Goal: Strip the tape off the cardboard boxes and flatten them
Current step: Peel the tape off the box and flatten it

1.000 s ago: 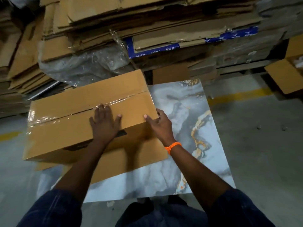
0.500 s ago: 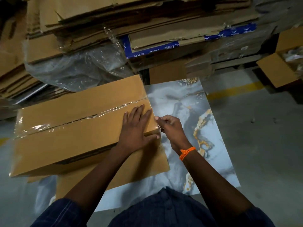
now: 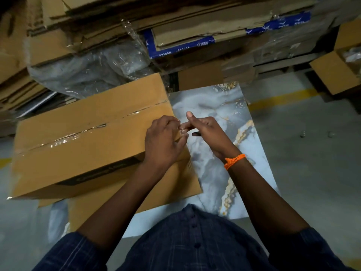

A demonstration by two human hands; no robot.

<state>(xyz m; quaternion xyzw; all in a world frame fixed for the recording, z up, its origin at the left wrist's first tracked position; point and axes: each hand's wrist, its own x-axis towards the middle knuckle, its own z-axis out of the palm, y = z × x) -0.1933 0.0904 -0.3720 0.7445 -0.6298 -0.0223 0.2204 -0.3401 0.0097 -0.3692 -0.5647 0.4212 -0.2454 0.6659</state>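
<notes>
At the right end of the cardboard box (image 3: 78, 163), left grip (image 3: 164, 141) pinches the tape (image 3: 64, 140); right grip (image 3: 209, 130), cannot tell. A sharp tug could tear it.

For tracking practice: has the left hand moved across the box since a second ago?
Yes. The left hand went right along the box, from mid-top to its right end.

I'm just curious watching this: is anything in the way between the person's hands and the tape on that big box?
Nothing visible does. The left hand and right hand meet at the end of the tape, at the right edge of the cardboard box. The rest of the taped seam lies uncovered.
</notes>
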